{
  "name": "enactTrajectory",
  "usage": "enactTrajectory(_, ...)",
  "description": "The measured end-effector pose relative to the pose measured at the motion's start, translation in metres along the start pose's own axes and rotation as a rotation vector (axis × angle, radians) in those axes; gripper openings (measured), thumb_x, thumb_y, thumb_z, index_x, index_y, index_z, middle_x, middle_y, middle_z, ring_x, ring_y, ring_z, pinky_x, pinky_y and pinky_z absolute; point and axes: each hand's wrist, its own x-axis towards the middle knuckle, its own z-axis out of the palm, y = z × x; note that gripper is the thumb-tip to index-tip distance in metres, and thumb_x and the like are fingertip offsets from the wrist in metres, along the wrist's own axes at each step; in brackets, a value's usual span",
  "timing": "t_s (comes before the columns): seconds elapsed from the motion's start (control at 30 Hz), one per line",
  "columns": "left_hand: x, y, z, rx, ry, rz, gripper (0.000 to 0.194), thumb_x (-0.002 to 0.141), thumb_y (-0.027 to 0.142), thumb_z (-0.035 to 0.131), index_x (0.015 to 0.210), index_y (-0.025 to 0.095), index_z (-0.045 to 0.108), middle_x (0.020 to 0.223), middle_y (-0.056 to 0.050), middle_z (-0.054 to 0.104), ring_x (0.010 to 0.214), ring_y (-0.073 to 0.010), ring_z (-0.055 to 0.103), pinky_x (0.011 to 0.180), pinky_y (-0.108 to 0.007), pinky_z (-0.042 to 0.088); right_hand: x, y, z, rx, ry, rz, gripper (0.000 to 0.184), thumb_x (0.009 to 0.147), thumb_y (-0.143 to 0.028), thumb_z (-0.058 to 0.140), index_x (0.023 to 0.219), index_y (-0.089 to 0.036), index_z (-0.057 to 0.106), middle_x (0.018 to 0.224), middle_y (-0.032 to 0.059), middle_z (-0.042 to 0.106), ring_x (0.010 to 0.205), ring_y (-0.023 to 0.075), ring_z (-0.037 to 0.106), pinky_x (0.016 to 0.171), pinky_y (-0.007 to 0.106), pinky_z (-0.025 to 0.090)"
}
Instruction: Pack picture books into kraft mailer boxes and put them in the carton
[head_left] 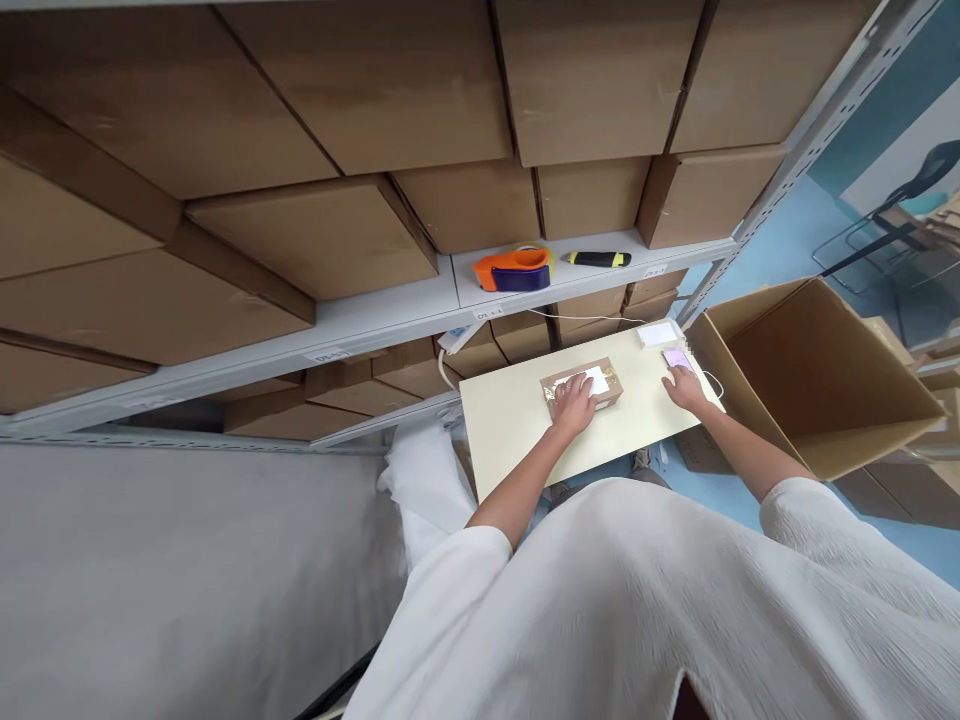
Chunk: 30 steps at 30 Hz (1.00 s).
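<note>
My left hand (574,402) lies over a small cardboard box (611,383) on the pale table (499,440). Its fingers are spread across the white label (598,378) on top, and shiny tape covers the lid around that label. At the table's right end, my right hand (683,388) touches the lower edge of a phone (675,357) with a lit pinkish screen. The fingers there look stretched out, with the thumb apart. Just behind the phone sits a flat white device (658,334).
On the shelf (390,312) above the table lie an orange and purple tape dispenser (514,270) and a black and yellow utility knife (598,259). Stacked cartons (465,205) fill the rack. A large open carton (825,380) stands right; white wrapping material (424,475) hangs left.
</note>
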Motion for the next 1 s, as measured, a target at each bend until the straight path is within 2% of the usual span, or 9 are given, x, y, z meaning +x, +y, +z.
enactTrajectory(0.17,0.047,0.055,0.022,-0.058,-0.005,0.083,0.053,0.113,0.03,0.043,0.163,0.028,0.056,0.176,-0.011,0.05,0.165,-0.0324,0.04,0.137,-0.055,0.026,0.061,0.039,-0.017,0.111,-0.066,0.019,0.054,0.106,-0.032,0.053,0.153,-0.01,0.07,0.16,0.0236,0.064,0.145,0.0399,0.063,0.117,0.048,0.054)
enactTrajectory(0.3,0.09,0.095,0.049,-0.121,-0.043,0.0,0.052,0.112,0.032,0.045,0.163,0.028,0.057,0.174,-0.011,0.052,0.162,-0.0334,0.043,0.135,-0.056,0.031,0.113,0.073,-0.028,0.193,-0.128,0.001,0.051,0.103,-0.028,0.054,0.148,-0.013,0.074,0.16,0.0219,0.065,0.137,0.0365,0.069,0.108,0.043,0.06)
enactTrajectory(0.43,0.123,0.12,0.078,-0.183,-0.047,-0.11,0.052,0.112,0.03,0.047,0.162,0.027,0.058,0.171,-0.01,0.055,0.159,-0.0335,0.047,0.133,-0.055,0.036,0.162,0.099,-0.032,0.214,-0.163,-0.041,0.052,0.101,-0.026,0.053,0.146,-0.011,0.075,0.159,0.0231,0.065,0.139,0.0358,0.068,0.114,0.045,0.057)
enactTrajectory(0.57,0.142,0.133,0.101,-0.216,-0.042,-0.205,0.05,0.111,0.027,0.048,0.159,0.025,0.06,0.169,-0.01,0.057,0.158,-0.0326,0.049,0.132,-0.053,0.04,0.199,0.113,-0.027,0.22,-0.158,-0.115,0.05,0.098,-0.026,0.055,0.141,-0.014,0.078,0.157,0.0203,0.066,0.143,0.0342,0.064,0.119,0.048,0.053)
enactTrajectory(0.73,0.157,0.137,0.116,-0.232,-0.055,-0.233,0.049,0.11,0.025,0.051,0.157,0.025,0.063,0.166,-0.01,0.061,0.156,-0.0301,0.053,0.132,-0.049,0.042,0.219,0.116,-0.016,0.204,-0.183,-0.146,0.049,0.097,-0.034,0.063,0.142,-0.021,0.079,0.166,0.0185,0.059,0.151,0.04,0.056,0.121,0.058,0.052)
enactTrajectory(0.87,0.167,0.134,0.122,-0.251,-0.056,-0.268,0.048,0.11,0.024,0.052,0.156,0.024,0.064,0.165,-0.01,0.061,0.155,-0.0293,0.054,0.132,-0.048,0.043,0.223,0.114,-0.013,0.215,-0.223,-0.115,0.047,0.099,-0.031,0.061,0.14,-0.02,0.079,0.159,0.018,0.067,0.146,0.0391,0.062,0.12,0.059,0.053)
enactTrajectory(1.0,0.175,0.134,0.126,-0.287,-0.039,-0.298,0.047,0.109,0.022,0.052,0.154,0.024,0.065,0.164,-0.01,0.062,0.155,-0.0286,0.055,0.133,-0.047,0.044,0.222,0.112,-0.019,0.283,-0.188,-0.138,0.045,0.099,-0.028,0.056,0.135,-0.017,0.08,0.143,0.0176,0.078,0.135,0.0361,0.071,0.114,0.053,0.058)
